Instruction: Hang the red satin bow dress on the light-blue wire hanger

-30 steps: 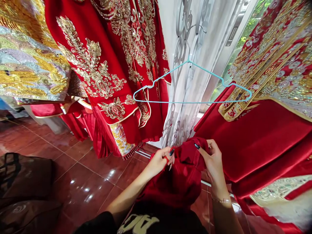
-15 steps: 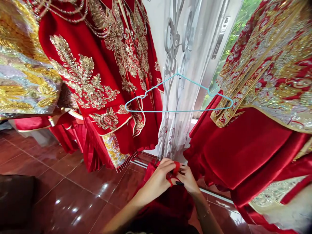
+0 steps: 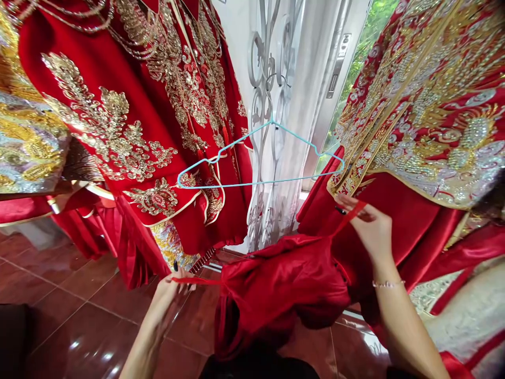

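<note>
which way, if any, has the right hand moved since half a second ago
Yes: the right hand has moved up and to the right, judged against the window frame.

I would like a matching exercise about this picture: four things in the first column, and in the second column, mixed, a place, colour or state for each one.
Column 1
1. hanger
2. held garment
3. bracelet
4. floor

Column 2
A. around the right wrist
B. tiled and glossy
C. light blue
D. red, spread between the left hand and the right hand

Right pairs: 1-C; 2-D; 3-A; 4-B
</note>
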Action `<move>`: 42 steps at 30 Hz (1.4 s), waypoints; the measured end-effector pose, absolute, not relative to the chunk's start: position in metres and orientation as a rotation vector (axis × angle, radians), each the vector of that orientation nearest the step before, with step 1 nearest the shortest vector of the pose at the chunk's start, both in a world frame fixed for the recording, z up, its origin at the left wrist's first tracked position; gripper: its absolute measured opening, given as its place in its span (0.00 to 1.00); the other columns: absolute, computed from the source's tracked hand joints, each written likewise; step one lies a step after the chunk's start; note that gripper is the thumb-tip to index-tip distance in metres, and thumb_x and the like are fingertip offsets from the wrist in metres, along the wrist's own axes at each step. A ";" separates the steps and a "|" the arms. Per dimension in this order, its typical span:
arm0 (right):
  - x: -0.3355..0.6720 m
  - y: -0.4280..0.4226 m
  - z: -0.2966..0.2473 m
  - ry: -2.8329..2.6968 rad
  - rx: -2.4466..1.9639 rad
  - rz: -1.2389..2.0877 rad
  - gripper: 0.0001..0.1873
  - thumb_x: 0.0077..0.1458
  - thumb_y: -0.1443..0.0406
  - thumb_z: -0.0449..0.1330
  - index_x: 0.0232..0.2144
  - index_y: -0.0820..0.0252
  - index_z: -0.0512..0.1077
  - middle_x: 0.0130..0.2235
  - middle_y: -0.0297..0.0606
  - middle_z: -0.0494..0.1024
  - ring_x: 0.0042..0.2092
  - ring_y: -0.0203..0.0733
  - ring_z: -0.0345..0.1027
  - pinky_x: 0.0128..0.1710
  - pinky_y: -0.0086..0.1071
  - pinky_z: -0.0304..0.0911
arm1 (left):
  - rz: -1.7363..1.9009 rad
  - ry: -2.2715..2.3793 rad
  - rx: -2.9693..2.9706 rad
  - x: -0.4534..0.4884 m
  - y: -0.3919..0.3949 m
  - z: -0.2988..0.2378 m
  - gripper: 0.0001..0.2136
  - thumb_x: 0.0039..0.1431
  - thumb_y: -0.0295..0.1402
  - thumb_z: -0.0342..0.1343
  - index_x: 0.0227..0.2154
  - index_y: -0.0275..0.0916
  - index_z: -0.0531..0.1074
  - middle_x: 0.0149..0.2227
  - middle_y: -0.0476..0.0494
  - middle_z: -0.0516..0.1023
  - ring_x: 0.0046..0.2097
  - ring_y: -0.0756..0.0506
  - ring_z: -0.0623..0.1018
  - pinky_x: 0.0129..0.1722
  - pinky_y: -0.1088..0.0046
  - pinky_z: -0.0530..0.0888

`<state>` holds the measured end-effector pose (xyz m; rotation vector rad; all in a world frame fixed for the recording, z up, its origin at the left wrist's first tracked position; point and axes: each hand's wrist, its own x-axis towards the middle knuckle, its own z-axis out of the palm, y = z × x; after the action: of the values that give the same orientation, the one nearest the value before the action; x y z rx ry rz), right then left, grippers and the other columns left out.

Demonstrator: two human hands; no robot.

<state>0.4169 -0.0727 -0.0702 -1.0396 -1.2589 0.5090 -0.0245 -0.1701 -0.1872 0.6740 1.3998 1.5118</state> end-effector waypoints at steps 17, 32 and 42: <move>0.424 0.022 0.015 -1.290 -1.005 0.745 0.21 0.37 0.75 0.71 0.38 0.76 0.79 0.40 0.52 0.82 0.46 0.40 0.76 0.48 0.34 0.66 | 1.810 0.946 0.071 -0.004 -0.153 -0.174 0.19 0.68 0.36 0.53 0.21 0.35 0.72 0.27 0.46 0.79 0.35 0.49 0.80 0.40 0.72 0.80; 0.398 0.002 0.035 -1.551 -1.128 0.793 0.18 0.42 0.72 0.70 0.39 0.75 0.79 0.37 0.47 0.83 0.43 0.40 0.78 0.51 0.36 0.68 | 1.703 1.041 0.108 -0.005 -0.160 -0.166 0.22 0.71 0.39 0.46 0.23 0.35 0.74 0.27 0.47 0.80 0.36 0.49 0.83 0.42 0.74 0.80; 0.385 0.015 0.052 -1.965 -1.210 0.825 0.13 0.42 0.60 0.72 0.24 0.60 0.73 0.21 0.33 0.74 0.25 0.36 0.71 0.27 0.29 0.66 | 1.556 1.194 0.427 -0.001 -0.166 -0.170 0.20 0.56 0.39 0.66 0.18 0.34 0.65 0.35 0.37 0.84 0.32 0.43 0.84 0.26 0.74 0.81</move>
<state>0.3848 0.0146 0.0517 -1.2105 -1.9646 0.8246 -0.0011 -0.1658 -0.1698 0.4271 1.1938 1.5564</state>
